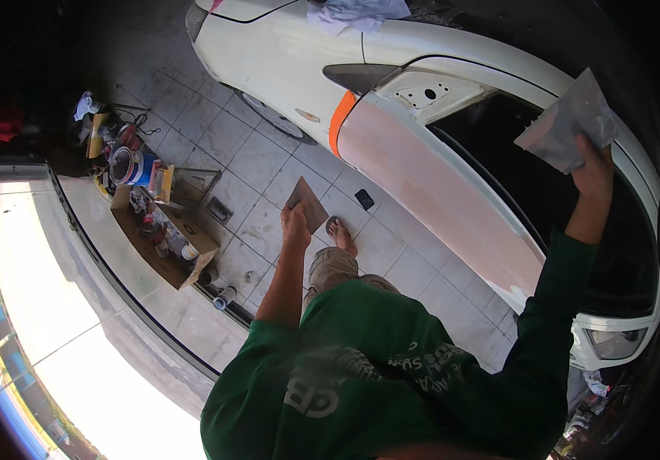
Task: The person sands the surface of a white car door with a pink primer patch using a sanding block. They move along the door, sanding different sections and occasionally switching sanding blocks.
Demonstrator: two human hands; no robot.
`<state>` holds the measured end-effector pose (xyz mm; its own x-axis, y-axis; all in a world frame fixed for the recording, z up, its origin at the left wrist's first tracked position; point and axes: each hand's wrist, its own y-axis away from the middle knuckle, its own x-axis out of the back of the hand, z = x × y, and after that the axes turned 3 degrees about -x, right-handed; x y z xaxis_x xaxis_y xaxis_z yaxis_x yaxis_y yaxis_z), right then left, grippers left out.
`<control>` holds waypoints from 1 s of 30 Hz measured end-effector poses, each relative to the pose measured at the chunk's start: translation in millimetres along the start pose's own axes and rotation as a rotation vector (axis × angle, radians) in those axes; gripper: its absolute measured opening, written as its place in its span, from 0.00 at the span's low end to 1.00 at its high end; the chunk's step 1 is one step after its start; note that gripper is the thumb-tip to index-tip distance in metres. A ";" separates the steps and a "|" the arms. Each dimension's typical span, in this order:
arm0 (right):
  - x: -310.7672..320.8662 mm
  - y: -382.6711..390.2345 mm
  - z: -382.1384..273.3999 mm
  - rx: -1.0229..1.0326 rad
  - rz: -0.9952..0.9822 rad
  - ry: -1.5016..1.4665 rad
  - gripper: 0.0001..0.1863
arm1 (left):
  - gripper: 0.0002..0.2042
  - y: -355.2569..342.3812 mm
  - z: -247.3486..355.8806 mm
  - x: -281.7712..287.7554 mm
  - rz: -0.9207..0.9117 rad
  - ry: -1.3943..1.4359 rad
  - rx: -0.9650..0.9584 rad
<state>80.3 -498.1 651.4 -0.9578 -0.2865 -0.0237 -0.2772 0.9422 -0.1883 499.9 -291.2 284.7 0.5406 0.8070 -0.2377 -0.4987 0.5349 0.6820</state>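
Note:
In my left hand [294, 225] is a flat brown sheet [309, 205] that looks like sandpaper, pinched at its edge above the tiled floor. My right hand [595, 172] is raised at the right, its fingers closed on a translucent plastic bag [570, 123]. The bag overlaps the window and roof edge of a white car [269, 46] in this view; whether it touches them I cannot tell. Below the dark window [491, 142], the car's door [430, 184] has a dull pinkish, filler-like surface. Orange masking tape [341, 123] runs along the door's front edge.
On the left, a cardboard box [201, 244] holds bottles and cans. Beside it stand a paint can [132, 166] and clutter. A second pale vehicle [138, 284] borders the left side. A dark flat object [364, 199] lies on the tiles [257, 157]. White cloth [357, 11] rests on the car.

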 end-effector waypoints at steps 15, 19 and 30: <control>-207.9 324.5 104.5 -0.229 0.522 -0.981 0.25 | 0.23 221.3 68.4 -22.3 -1.475 -1.005 -1.327; -206.9 373.0 54.2 -0.160 0.653 -0.687 0.27 | 0.17 264.7 88.4 8.1 -1.851 -0.924 -1.373; -416.1 482.5 9.0 -0.246 0.885 -0.057 0.20 | 0.15 280.3 141.3 29.9 -2.154 -0.627 -1.335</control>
<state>345.9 74.1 561.6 -0.8247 0.5549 -0.1094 0.5406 0.8303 0.1354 472.0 -152.5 566.5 0.5061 -0.6310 0.5880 0.8005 0.0899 -0.5926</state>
